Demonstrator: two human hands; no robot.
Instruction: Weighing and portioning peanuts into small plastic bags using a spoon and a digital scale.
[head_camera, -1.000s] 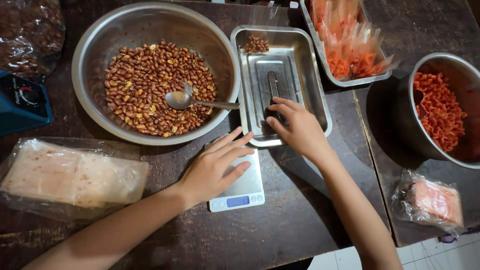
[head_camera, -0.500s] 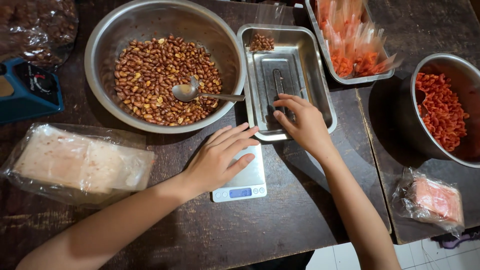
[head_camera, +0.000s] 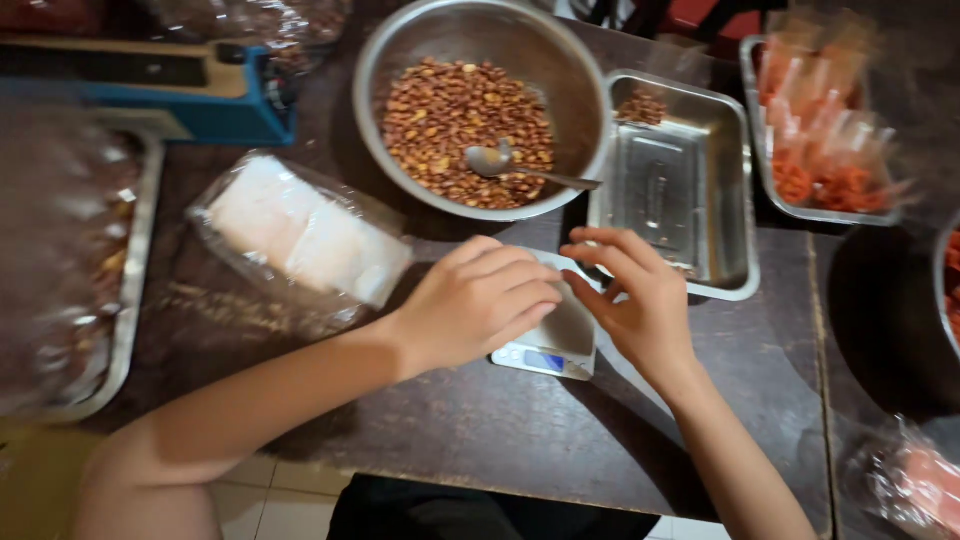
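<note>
My left hand (head_camera: 480, 300) lies palm down on a small white digital scale (head_camera: 548, 357), fingers curled together. My right hand (head_camera: 640, 300) hovers over the scale's right side, fingertips almost meeting the left hand's. A thin clear plastic bag (head_camera: 622, 385) seems to hang from the right fingers; it is faint and blurred. Just behind the hands stands a big steel bowl (head_camera: 366, 100) of roasted peanuts (head_camera: 450, 120) with a metal spoon (head_camera: 495, 160) in it. To its right sits a steel tray (head_camera: 735, 210) with a few peanuts in its far corner.
A clear packet of white contents (head_camera: 300, 235) lies to the left. A blue device (head_camera: 220, 110) sits behind it, and a blurred tray (head_camera: 110, 320) at far left. A tray of bagged orange snacks (head_camera: 830, 130) stands back right. Another bag (head_camera: 920, 480) lies at the near right.
My right hand has come out of the steel tray toward me and now meets the left hand over the scale. The view has swung left.
</note>
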